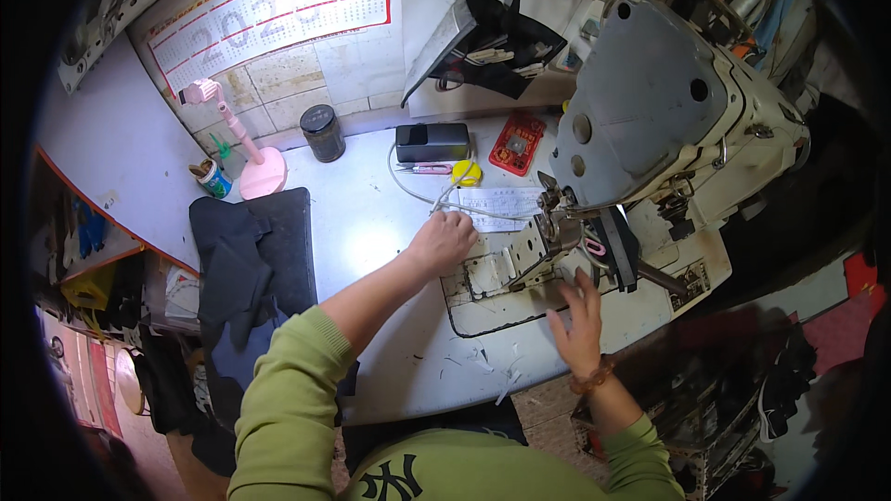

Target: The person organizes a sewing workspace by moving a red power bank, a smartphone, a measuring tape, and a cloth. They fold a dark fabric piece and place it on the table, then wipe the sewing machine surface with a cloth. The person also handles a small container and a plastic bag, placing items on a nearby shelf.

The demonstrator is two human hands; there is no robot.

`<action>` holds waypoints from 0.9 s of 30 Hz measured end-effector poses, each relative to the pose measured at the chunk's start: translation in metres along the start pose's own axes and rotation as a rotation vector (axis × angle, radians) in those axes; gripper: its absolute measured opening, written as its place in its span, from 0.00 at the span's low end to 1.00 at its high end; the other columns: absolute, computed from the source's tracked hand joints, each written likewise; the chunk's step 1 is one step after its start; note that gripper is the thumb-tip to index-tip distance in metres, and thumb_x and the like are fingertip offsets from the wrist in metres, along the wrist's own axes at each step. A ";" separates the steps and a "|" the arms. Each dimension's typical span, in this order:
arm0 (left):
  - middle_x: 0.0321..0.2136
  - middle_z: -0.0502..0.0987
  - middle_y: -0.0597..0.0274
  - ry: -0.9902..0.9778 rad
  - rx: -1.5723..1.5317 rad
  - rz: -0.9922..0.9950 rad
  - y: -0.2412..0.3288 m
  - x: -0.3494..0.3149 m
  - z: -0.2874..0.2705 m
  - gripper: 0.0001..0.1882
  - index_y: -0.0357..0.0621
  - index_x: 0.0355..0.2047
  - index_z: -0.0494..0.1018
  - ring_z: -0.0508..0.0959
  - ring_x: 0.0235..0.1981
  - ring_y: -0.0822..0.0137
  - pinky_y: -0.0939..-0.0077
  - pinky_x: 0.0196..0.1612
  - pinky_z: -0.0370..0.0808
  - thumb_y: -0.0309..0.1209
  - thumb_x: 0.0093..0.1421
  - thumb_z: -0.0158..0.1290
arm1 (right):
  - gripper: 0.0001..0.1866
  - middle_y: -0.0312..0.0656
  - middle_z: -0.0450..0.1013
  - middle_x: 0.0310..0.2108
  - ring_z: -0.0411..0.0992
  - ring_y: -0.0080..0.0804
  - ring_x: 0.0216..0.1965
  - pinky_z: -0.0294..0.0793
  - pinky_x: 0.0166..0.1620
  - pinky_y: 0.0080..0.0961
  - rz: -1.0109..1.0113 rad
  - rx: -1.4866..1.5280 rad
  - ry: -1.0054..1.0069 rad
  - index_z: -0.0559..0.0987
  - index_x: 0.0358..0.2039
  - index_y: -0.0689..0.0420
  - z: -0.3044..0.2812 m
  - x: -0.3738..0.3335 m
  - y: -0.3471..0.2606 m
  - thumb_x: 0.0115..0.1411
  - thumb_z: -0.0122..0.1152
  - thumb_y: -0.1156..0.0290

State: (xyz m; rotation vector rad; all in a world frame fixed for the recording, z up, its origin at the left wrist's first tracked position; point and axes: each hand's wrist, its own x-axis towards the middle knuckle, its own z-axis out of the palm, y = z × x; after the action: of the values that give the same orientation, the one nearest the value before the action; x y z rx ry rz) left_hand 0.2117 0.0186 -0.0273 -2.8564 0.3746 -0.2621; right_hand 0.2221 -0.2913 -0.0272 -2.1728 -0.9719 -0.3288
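My left hand (445, 239) is over the white table, left of the sewing machine's (640, 102) needle area. Its fingers are bent and closed at a pale cord (406, 183), whose strands meet at the fingertips. A printed paper sheet (490, 202) lies just beyond, partly under the cord. My right hand (581, 323) is open, fingers apart, at the near side of the machine's metal bed (501, 301). No object shows in it, though the fingertips reach in beside the machine parts. Small pink-handled snips (595, 247) sit by the needle area.
Dark cloth pieces (232, 264) lie on the left. Behind stand a pink stand (264, 173), a lidded jar (323, 134), a black box (432, 142), a yellow tape measure (467, 173) and a red tray (518, 144). White scraps (509, 378) litter the near edge.
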 end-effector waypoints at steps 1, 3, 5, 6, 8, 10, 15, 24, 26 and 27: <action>0.38 0.72 0.60 -0.033 0.081 0.093 -0.007 0.005 0.000 0.09 0.45 0.37 0.73 0.75 0.39 0.63 0.69 0.37 0.72 0.31 0.59 0.47 | 0.24 0.56 0.60 0.62 0.63 0.55 0.58 0.66 0.58 0.42 -0.023 0.004 0.002 0.73 0.52 0.61 0.003 -0.003 -0.005 0.54 0.65 0.71; 0.37 0.72 0.61 -0.065 0.074 0.237 -0.022 0.013 -0.001 0.08 0.44 0.35 0.73 0.75 0.38 0.64 0.69 0.38 0.73 0.31 0.59 0.47 | 0.24 0.56 0.59 0.62 0.65 0.54 0.57 0.67 0.57 0.40 -0.007 0.063 -0.030 0.73 0.52 0.62 0.007 -0.010 -0.014 0.55 0.64 0.72; 0.34 0.70 0.62 -0.064 0.029 0.375 -0.035 0.016 -0.004 0.06 0.45 0.32 0.72 0.74 0.38 0.64 0.69 0.37 0.73 0.31 0.59 0.47 | 0.23 0.56 0.60 0.62 0.68 0.52 0.55 0.70 0.55 0.38 0.013 0.080 -0.067 0.73 0.52 0.63 0.008 -0.018 -0.020 0.55 0.63 0.74; 0.34 0.70 0.62 -0.021 0.004 0.423 -0.039 0.015 -0.006 0.05 0.46 0.33 0.71 0.75 0.36 0.64 0.69 0.35 0.74 0.31 0.59 0.47 | 0.22 0.56 0.59 0.62 0.68 0.51 0.55 0.70 0.55 0.38 0.021 0.091 -0.087 0.73 0.52 0.63 0.009 -0.022 -0.023 0.55 0.63 0.74; 0.33 0.70 0.61 0.018 -0.031 0.524 -0.044 0.010 -0.013 0.05 0.47 0.33 0.70 0.76 0.34 0.63 0.68 0.31 0.75 0.31 0.59 0.47 | 0.22 0.56 0.59 0.62 0.69 0.51 0.54 0.70 0.55 0.37 0.038 0.143 -0.117 0.74 0.51 0.63 0.008 -0.028 -0.029 0.56 0.63 0.74; 0.35 0.70 0.60 0.044 -0.118 0.430 -0.044 -0.001 -0.025 0.05 0.48 0.35 0.69 0.77 0.30 0.63 0.68 0.27 0.75 0.31 0.58 0.48 | 0.20 0.56 0.62 0.60 0.69 0.51 0.54 0.71 0.55 0.37 0.052 0.182 -0.130 0.74 0.50 0.63 0.008 -0.031 -0.036 0.56 0.63 0.75; 0.34 0.72 0.59 0.223 -0.433 0.246 -0.032 -0.053 -0.070 0.08 0.46 0.37 0.67 0.79 0.25 0.61 0.67 0.23 0.77 0.29 0.56 0.50 | 0.25 0.52 0.65 0.59 0.69 0.42 0.56 0.68 0.57 0.34 0.407 0.902 -0.364 0.66 0.59 0.63 0.024 -0.025 -0.065 0.62 0.59 0.73; 0.42 0.78 0.53 0.420 -0.283 0.147 0.040 -0.203 -0.109 0.08 0.44 0.31 0.73 0.76 0.22 0.71 0.79 0.25 0.73 0.29 0.49 0.54 | 0.24 0.53 0.70 0.54 0.73 0.40 0.52 0.75 0.50 0.37 1.014 1.840 -0.526 0.63 0.61 0.63 0.076 0.010 -0.125 0.69 0.49 0.66; 0.47 0.75 0.48 0.406 -0.454 0.034 0.049 -0.218 -0.112 0.13 0.42 0.39 0.73 0.78 0.26 0.68 0.79 0.27 0.75 0.27 0.52 0.56 | 0.21 0.50 0.73 0.50 0.76 0.37 0.47 0.79 0.42 0.31 1.123 1.529 -0.533 0.66 0.58 0.64 0.083 0.013 -0.136 0.68 0.50 0.70; 0.48 0.74 0.48 0.419 -0.656 -0.164 0.057 -0.223 -0.113 0.14 0.41 0.42 0.72 0.78 0.29 0.68 0.78 0.28 0.76 0.27 0.54 0.56 | 0.18 0.47 0.75 0.47 0.78 0.35 0.42 0.78 0.34 0.25 1.118 1.513 -0.538 0.68 0.55 0.65 0.084 0.014 -0.139 0.66 0.51 0.74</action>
State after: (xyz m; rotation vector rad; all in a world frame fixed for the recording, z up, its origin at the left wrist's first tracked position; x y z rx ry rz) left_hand -0.0367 0.0018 0.0329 -3.4698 0.3493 -0.9334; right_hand 0.1261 -0.1613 -0.0084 -0.9900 0.0553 1.1826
